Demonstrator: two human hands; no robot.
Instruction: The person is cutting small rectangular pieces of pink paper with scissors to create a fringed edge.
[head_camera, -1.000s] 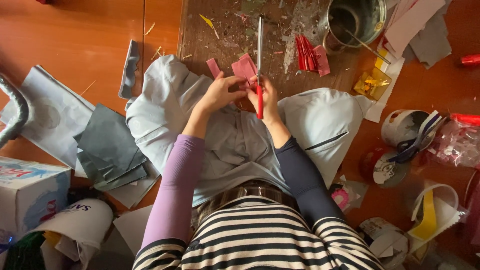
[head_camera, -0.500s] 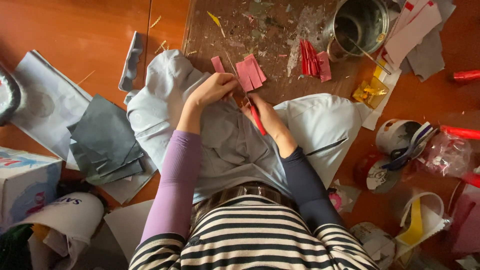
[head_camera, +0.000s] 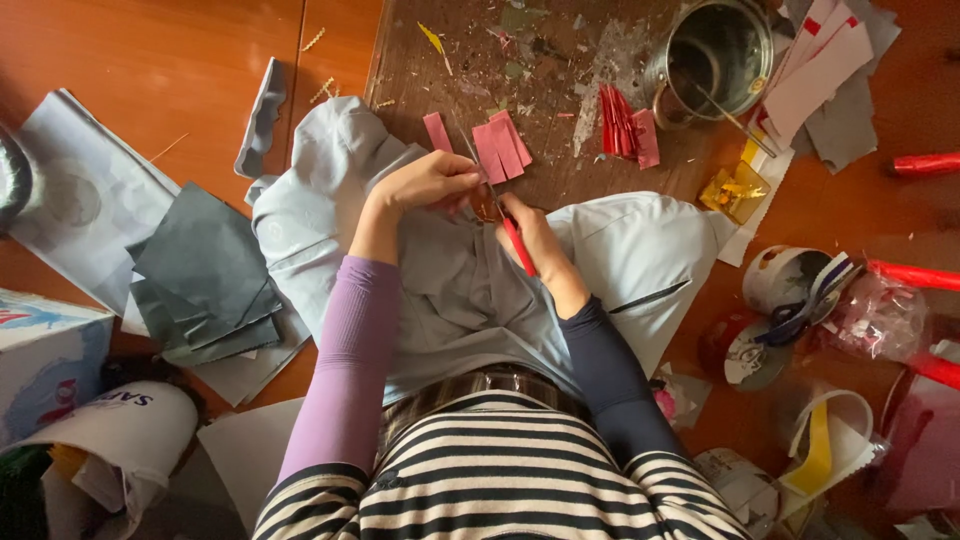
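Head view: we find that over the last second the pink paper piece, earlier held up at the scissors' blades, has gone down onto the worn dark board (head_camera: 560, 190), where fringed pink pieces (head_camera: 503, 148) now lie just above the hands; the camera has also drifted slightly. We judge from this that one cut piece has been set aside and another is in hand. The left hand (head_camera: 425, 183) is curled, fingertips pressed together on something small that we cannot make out. The right hand (head_camera: 527, 228) is closed around the red-handled scissors (head_camera: 515, 240), whose blades point up toward the left fingertips. Both hands work over a pale grey cloth (head_camera: 620, 260) spread across the lap. Packages and labels: a white-and-blue carton (head_camera: 45, 360) with red print sits at the left edge, a white bag (head_camera: 120, 430) with dark lettering below it, a yellow clear wrapper (head_camera: 735, 192) right of the board, a metal pot (head_camera: 715, 55) above that, and a clear crinkled packet (head_camera: 880, 315) at far right.
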